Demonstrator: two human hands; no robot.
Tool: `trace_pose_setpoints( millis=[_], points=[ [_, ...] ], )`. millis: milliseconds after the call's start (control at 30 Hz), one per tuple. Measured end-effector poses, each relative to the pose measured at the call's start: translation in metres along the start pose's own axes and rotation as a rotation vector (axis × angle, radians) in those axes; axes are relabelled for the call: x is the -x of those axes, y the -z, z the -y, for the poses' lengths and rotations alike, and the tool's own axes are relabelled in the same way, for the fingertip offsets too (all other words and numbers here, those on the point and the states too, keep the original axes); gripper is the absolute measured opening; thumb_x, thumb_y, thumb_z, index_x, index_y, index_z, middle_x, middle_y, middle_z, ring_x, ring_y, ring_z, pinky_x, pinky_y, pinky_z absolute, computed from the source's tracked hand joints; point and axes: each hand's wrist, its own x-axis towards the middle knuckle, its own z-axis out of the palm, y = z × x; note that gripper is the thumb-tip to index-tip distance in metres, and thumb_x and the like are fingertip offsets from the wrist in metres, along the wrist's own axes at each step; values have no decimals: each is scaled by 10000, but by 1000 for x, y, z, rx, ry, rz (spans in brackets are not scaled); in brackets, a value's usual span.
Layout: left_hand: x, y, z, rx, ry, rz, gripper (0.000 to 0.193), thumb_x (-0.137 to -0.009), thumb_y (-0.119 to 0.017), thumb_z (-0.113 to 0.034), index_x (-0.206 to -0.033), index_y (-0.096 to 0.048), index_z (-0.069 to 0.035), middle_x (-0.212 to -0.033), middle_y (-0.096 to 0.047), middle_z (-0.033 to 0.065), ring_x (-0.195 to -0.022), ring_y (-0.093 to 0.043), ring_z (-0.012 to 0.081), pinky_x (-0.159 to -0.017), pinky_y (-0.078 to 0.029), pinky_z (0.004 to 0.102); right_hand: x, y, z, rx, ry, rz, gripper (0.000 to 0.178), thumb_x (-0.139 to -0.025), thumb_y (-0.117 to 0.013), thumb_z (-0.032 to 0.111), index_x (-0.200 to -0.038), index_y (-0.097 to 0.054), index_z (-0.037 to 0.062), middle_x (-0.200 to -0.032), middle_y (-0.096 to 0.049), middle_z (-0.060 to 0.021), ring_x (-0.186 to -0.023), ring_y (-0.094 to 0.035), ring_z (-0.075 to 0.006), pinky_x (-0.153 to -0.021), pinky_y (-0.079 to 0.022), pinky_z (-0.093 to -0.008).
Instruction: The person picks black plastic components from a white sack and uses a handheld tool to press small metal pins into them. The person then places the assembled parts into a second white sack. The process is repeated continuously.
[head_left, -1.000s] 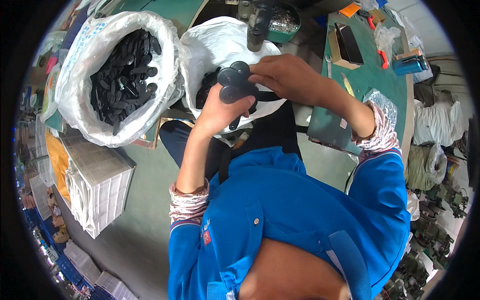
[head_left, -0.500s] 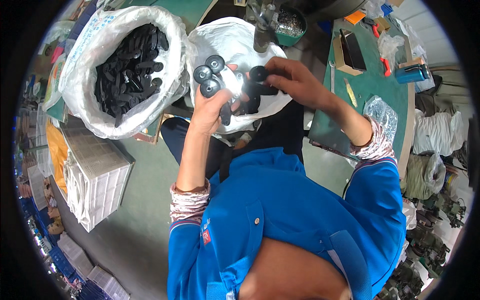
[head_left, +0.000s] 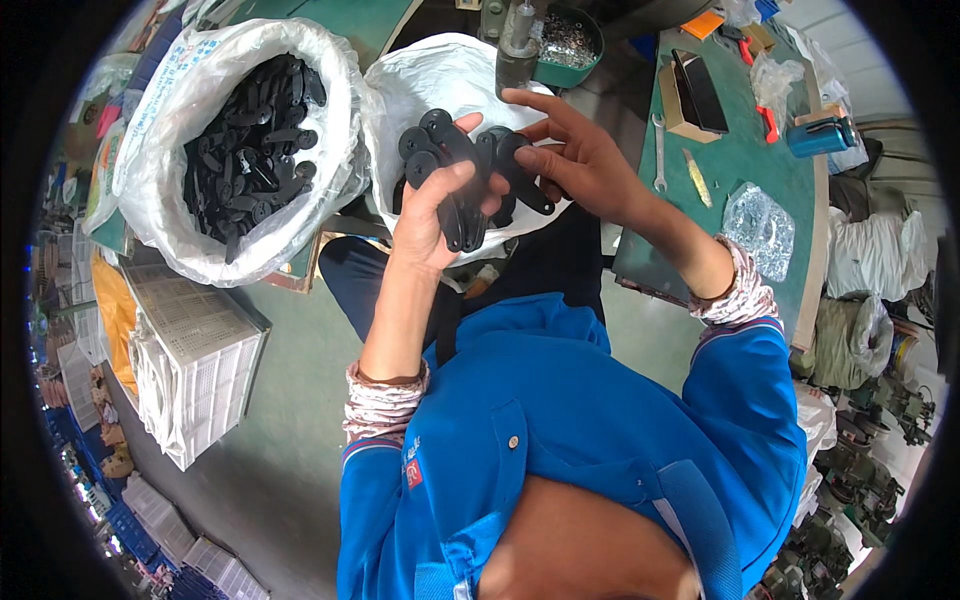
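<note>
My left hand point(head_left: 422, 225) is closed around a bunch of black elongated pieces point(head_left: 462, 205) with round, disc-like ends. Several discs stick up past the thumb, and the narrow ends point down toward me. Against the bunch's right side, my right hand point(head_left: 590, 170) pinches another black piece point(head_left: 524, 184), its thumb on the round end and the index finger stretched out. Both hands are over a white plastic bag point(head_left: 415, 80) with an open mouth; the hands hide part of its inside.
To the left, a white plastic-lined container point(head_left: 150, 200) holds many similar black pieces point(head_left: 250, 130). A metal machine post point(head_left: 517, 50) stands just beyond my right fingers, beside a green bin point(head_left: 575, 72) of small metal parts. A wrench point(head_left: 659, 155) lies on the green table point(head_left: 690, 240).
The pieces in my left hand have turned and bunched closer together. My right hand has moved slightly right, its index finger now extended. The view has shifted a little.
</note>
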Motion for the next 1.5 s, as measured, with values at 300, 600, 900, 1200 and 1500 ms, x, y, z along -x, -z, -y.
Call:
trace_pose_setpoints(
  millis=[300, 600, 900, 1200, 1500],
  points=[
    [2, -9, -1, -97, -134, -22, 496, -843, -578, -74, -1301, -400, -7, -1187, -560, 240, -823, -665, 282, -627, -528, 315, -6, 6, 5, 60, 11, 16, 259, -920, -605, 136, -1164, -566, 60, -847, -640, -33, -606, -520, -35, -520, -429, -191],
    [4, -18, -6, -239, -63, -104, 503, -837, -617, -78, -1298, -425, -12, -1040, -620, 190, -767, -658, 246, -568, -521, 288, -61, 52, 95, -34, 180, -301, 235, -895, -614, 73, -1091, -557, -42, -732, -608, -21, -540, -507, -60, -508, -405, -195],
    [5, -22, -6, -365, 3, -97, 186, -832, -637, -99, -974, -594, 13, -945, -670, 139, -658, -632, 152, -509, -451, 234, -85, 55, 98, 51, -92, -217, 158, -924, -557, 141, -920, -625, -1, -638, -548, 6, -444, -458, -59, -405, -349, -205],
    [3, -27, 2, -546, 173, 64, 185, -846, -636, -119, -943, -602, 35, -851, -676, 139, -588, -622, 150, -477, -440, 238, -24, 16, 2, 72, -25, 156, 340, -931, -599, 221, -1212, -607, 29, -1002, -666, -41, -883, -574, -63, -766, -463, -235],
    [14, -10, 2, -36, 303, 418, 451, -847, -622, -344, -1035, -507, 50, -821, -626, 265, -501, -599, 238, -374, -391, 254, -19, 17, 20, -193, -48, 462, 475, -962, -519, 316, -1355, -479, 52, -1161, -614, -34, -807, -511, -40, -608, -381, -184]
  ],
)
